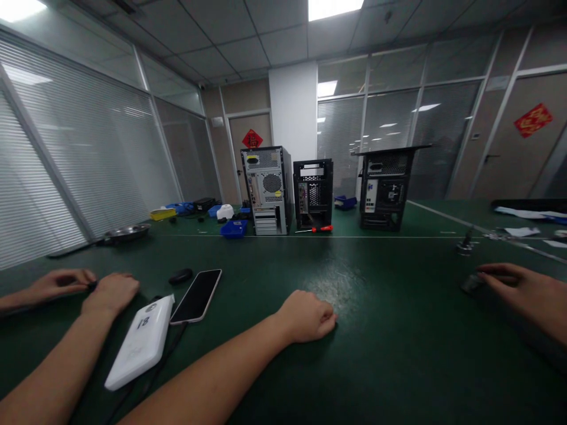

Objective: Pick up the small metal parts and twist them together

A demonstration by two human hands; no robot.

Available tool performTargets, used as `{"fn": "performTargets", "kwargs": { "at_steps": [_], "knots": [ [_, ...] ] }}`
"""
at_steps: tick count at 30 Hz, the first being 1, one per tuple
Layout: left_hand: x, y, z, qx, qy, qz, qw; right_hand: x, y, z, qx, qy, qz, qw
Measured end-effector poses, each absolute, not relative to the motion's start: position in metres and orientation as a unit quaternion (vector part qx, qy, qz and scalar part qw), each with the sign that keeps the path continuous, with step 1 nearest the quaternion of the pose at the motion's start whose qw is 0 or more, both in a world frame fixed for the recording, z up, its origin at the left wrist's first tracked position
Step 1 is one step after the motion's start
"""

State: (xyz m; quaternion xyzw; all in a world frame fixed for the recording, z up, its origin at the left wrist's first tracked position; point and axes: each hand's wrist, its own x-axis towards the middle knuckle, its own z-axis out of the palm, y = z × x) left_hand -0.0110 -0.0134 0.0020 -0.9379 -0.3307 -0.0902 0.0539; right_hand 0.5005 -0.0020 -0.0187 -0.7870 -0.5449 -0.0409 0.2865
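Note:
My left hand (110, 292) rests on the green table, its fingers curled in and mostly hidden behind its back. A white power bank (140, 341) marked "18" lies to the right of my left wrist, with a phone (197, 297) beside it and a dark cable (170, 351) running past. Behind these sits a small black mouse-like object (180, 276). My right hand (308, 317) is a loose fist on the table, with nothing seen in it. At far left another person's hand (64, 284) holds a small dark thing (92, 285), close to my left hand.
Three computer cases (271, 189) stand at the back, with a red screwdriver (322, 229) before the middle one. Blue trays (233, 229) and a metal bowl (128, 232) are further left. On the right, another person's hand (522, 289) holds a dark block (472, 283) near a small metal part (465, 245).

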Motion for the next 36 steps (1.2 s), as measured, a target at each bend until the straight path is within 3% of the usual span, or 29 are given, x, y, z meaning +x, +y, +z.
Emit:
{"fn": "performTargets", "kwargs": {
  "at_steps": [10,36],
  "knots": [
    [-0.012,-0.013,0.003,-0.939,-0.329,-0.087,0.053,0.486,-0.004,-0.015,-0.784,-0.557,0.006,0.275],
    [-0.01,-0.015,0.005,-0.938,-0.338,-0.063,0.045,0.477,-0.005,-0.019,-0.761,-0.591,-0.075,0.258]
  ]
}}
